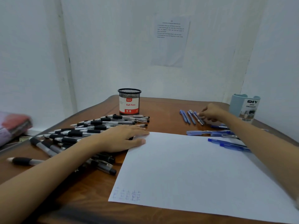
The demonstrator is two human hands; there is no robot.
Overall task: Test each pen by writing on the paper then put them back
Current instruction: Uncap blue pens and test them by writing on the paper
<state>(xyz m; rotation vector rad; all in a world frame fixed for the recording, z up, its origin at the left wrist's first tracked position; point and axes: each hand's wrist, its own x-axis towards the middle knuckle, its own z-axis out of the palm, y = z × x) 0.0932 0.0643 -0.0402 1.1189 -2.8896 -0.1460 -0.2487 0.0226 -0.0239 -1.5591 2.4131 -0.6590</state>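
A large white paper (194,172) lies on the brown table, with a few faint blue marks (127,194) near its bottom left corner. My left hand (124,138) lies flat, fingers straight, on the paper's top left corner and over a heap of black pens (84,131). My right hand (210,112) reaches to the far right, its fingertips pinching the end of a blue pen (199,118) in a short row of blue pens (187,117). More blue pens (223,135) lie along the paper's upper right edge.
A black mesh pen cup (129,101) labelled "Ball Pens" stands at the back centre. A pale blue desk organizer (244,107) stands at the back right. White walls close off the table's far side, with a printed sheet (171,39) stuck up. A red bundle (13,125) lies left.
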